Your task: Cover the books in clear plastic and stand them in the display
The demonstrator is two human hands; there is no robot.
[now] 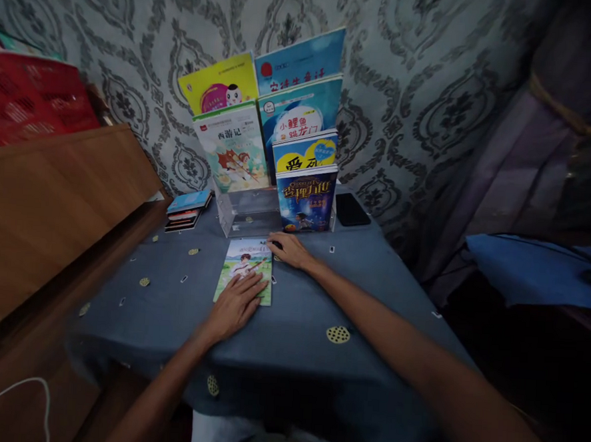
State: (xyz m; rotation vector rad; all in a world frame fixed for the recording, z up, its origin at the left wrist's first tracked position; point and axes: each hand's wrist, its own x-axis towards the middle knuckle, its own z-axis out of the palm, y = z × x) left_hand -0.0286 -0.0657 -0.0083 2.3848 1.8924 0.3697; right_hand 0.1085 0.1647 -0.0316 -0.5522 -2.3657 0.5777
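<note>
Green book (241,263) near “西游记” (235,152).

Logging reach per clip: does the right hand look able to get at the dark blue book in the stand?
Probably yes: the right hand sits by the top corner of the flat book, close in front of the dark blue book, with nothing visible between them.

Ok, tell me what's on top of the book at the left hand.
The left hand lies on the lower part of the book, hiding the cover beneath it. The right hand is at the top right corner; whether it touches is unclear.
</note>
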